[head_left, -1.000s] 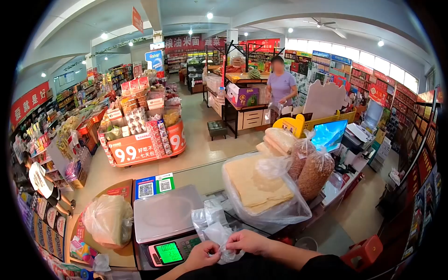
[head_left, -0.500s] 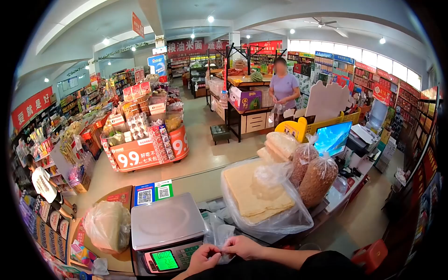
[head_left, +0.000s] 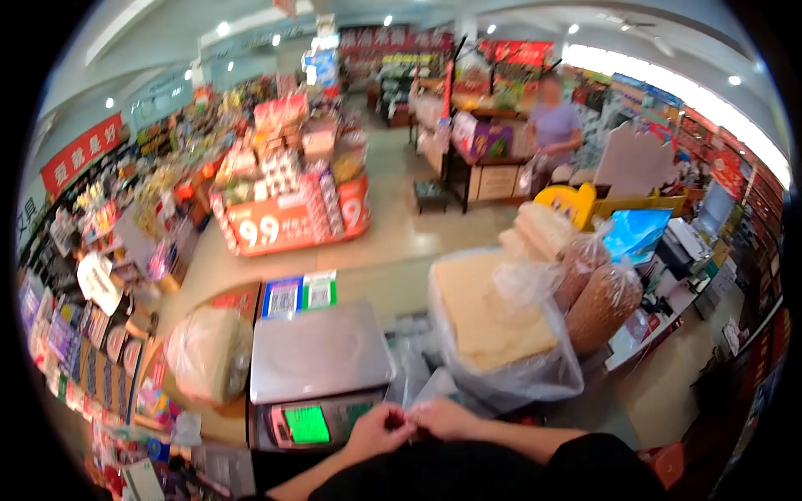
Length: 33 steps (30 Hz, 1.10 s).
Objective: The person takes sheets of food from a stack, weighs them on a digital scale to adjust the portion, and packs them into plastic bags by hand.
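Observation:
My left hand (head_left: 378, 432) and my right hand (head_left: 447, 417) meet at the counter's near side, fingers pinched together. Between them they grip a thin clear plastic bag (head_left: 436, 387), blurred, lying up against the counter. Just left of it stands a scale (head_left: 322, 351) with a bare metal plate and a green lit display (head_left: 307, 424). To the right, an open clear plastic bag holds a stack of flat, pale yellow sheets (head_left: 493, 313), perhaps tofu skin. A tied bag with a pale bundle inside (head_left: 205, 355) sits left of the scale.
Two tied bags of brown food (head_left: 597, 309) lean behind the yellow stack, near a lit monitor (head_left: 637, 235). QR code cards (head_left: 299, 294) lie behind the scale. Across the aisle are a red display stand (head_left: 292, 225) and a person in a purple top (head_left: 554, 125).
My view has swung left and tilted down, blurring the scene. Both hands remain together at the plastic bag. The person at the left has shifted slightly in view.

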Each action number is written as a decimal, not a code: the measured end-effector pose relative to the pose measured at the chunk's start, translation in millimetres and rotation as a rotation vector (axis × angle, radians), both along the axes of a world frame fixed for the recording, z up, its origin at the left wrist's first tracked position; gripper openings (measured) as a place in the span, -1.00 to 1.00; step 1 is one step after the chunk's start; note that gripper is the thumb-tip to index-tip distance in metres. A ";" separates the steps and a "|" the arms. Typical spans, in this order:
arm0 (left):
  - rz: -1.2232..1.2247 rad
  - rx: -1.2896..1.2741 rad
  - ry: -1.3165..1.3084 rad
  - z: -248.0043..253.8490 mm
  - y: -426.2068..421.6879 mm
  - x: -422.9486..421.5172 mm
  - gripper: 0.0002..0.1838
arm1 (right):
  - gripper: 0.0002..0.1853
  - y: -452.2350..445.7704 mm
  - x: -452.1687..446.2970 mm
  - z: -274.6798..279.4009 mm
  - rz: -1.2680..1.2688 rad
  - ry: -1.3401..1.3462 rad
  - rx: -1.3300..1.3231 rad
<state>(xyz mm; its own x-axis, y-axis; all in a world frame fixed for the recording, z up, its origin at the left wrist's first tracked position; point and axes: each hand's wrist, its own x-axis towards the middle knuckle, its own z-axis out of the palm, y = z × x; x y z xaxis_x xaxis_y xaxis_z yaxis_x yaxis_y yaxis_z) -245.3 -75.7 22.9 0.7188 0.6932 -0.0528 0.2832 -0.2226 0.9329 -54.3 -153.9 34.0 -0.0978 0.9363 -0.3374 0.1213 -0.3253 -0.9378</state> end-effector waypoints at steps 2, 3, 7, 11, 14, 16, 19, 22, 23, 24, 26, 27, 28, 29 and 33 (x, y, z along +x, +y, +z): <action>0.006 -0.215 -0.127 5.2 0.6 -0.8 -0.68 | -0.74 -0.3 -1.7 -6.6 -0.059 0.191 -0.064; 0.015 -0.061 -0.024 -1.0 -0.7 -0.2 -0.70 | -0.77 -2.9 -1.7 -7.1 -0.048 -0.037 0.030; -0.080 -0.139 -0.087 -1.1 -0.9 0.7 -0.77 | -0.68 -0.2 -0.8 5.8 -0.083 -0.151 -0.104; -0.100 -0.028 0.024 1.8 6.5 2.6 -0.83 | -0.66 -3.0 -4.5 10.1 -0.102 -0.096 -0.043; -0.100 -0.223 -0.073 -1.6 6.0 -0.5 -0.80 | -0.64 -5.6 -4.9 4.1 -0.075 -0.164 0.121; -0.123 -0.425 -0.211 -4.3 5.8 -3.4 -0.84 | -0.72 -5.3 -2.8 3.2 -0.082 -0.066 0.034; -0.138 -0.478 -0.299 -3.6 1.7 -4.1 -0.87 | -0.44 -8.8 -5.9 13.4 -0.131 -0.017 0.080; -0.183 -0.366 -0.271 8.1 -2.1 -1.0 -0.89 | -0.36 -9.4 -11.4 7.1 -0.162 0.079 0.121; -0.210 -0.307 -0.232 12.6 -1.7 -0.5 -0.91 | -0.37 -10.2 -10.5 3.0 -0.160 0.118 0.124; -0.237 -0.248 -0.194 15.5 -1.1 -0.5 -0.92 | -0.37 -10.5 -9.4 0.8 -0.158 0.156 0.128; -0.207 -0.285 -0.146 18.4 -1.4 -1.6 -0.92 | -0.42 -11.8 -8.8 0.1 -0.158 0.316 0.175; -0.193 -0.305 -0.121 18.1 -2.1 -2.2 -0.92 | -0.44 -12.9 -8.3 -0.5 -0.160 0.397 0.197; -0.185 -0.314 -0.133 15.1 -2.3 -3.0 -0.93 | -0.48 -13.9 -7.4 -1.0 -0.152 0.411 0.170; -0.177 -0.323 -0.144 10.8 -1.8 -3.7 -0.94 | -0.51 -14.8 -6.2 -0.6 -0.144 0.424 0.144; -0.101 -0.362 -0.235 3.3 -2.4 -4.7 -0.90 | -0.59 -13.2 -8.4 15.1 -0.032 0.303 0.072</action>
